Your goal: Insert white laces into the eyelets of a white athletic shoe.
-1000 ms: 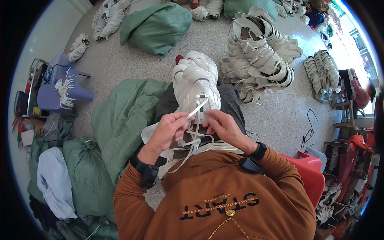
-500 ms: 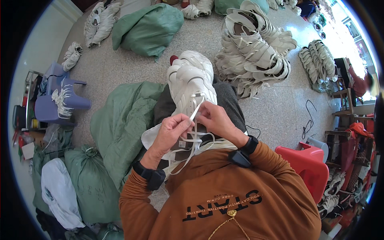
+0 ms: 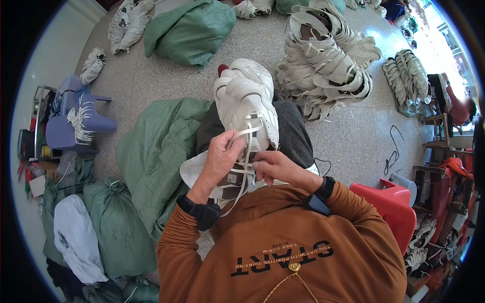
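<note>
A white sneaker [image 3: 246, 101] lies on my lap, toe pointing away, with a flat white lace [image 3: 246, 151] threaded through its eyelets. My left hand [image 3: 221, 156] pinches one lace strand and pulls it up near the shoe's tongue. My right hand [image 3: 275, 167] grips the lace ends at the shoe's opening, fingers closed. Loose lace loops hang down between my wrists. Both wrists wear black watches.
A heap of white shoes [image 3: 328, 60] lies on the speckled floor ahead right, more rows [image 3: 406, 81] further right. Green sacks [image 3: 156, 151] sit at my left and ahead [image 3: 189, 28]. A purple stool [image 3: 76, 121] holds laces. A red stool [image 3: 391, 209] stands right.
Both hands shifted slightly lower on the shoe; my left hand drew the lace strand tighter and my right hand moved down to the lace ends.
</note>
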`<state>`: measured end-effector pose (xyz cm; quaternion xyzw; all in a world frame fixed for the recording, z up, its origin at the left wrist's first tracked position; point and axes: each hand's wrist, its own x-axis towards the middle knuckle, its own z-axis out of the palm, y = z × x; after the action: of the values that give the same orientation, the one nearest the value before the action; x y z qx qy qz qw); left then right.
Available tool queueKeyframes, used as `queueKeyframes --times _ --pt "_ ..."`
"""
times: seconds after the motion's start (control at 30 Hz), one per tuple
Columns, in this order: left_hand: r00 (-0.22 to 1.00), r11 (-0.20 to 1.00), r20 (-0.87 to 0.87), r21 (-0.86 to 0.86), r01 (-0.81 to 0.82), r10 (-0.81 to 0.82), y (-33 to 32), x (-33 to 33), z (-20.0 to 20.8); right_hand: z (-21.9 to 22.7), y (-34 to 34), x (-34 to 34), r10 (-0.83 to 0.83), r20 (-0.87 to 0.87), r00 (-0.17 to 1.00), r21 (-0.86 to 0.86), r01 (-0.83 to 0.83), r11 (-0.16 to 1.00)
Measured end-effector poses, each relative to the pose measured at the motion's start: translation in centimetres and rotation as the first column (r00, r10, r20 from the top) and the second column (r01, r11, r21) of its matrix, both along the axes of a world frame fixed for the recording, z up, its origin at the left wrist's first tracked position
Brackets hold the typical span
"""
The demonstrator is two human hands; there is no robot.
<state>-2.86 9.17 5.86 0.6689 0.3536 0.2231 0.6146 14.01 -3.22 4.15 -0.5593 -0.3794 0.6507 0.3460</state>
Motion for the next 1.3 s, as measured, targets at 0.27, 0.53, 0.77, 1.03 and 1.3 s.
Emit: queueKeyframes --times 0.27,0.53,0.77,1.03,1.3 --pt "0.993 0.988 -0.109 0.154 -0.016 0.033 -1.6 -0.1 -1.0 -1.3 1.2 -1.7 -0.201 -0.047 0.978 -0.166 0.191 0.967" --pt "0.992 0.992 -0.05 0.054 -0.114 0.116 -1.4 0.4 -0.7 -1.8 -1.0 -3.0 -0.376 -0.572 0.729 -0.349 0.198 0.916" --pt "1.0 0.941 0.018 -0.338 0.003 0.004 -1.2 -0.8 1.0 -1.8 -1.2 -1.1 -0.267 -0.843 0.466 -0.329 -0.055 0.943" --pt "0.985 0.823 0.107 -0.566 -0.051 0.135 -0.2 -3.7 2.1 0.4 -1.4 3.5 -0.076 -0.509 0.857 -0.008 0.083 0.996" --pt "0.951 0.984 -0.298 -0.124 -0.128 0.086 2.7 -6.0 0.0 -0.5 -4.1 13.8 -0.245 -0.155 0.957 0.244 0.277 0.929"
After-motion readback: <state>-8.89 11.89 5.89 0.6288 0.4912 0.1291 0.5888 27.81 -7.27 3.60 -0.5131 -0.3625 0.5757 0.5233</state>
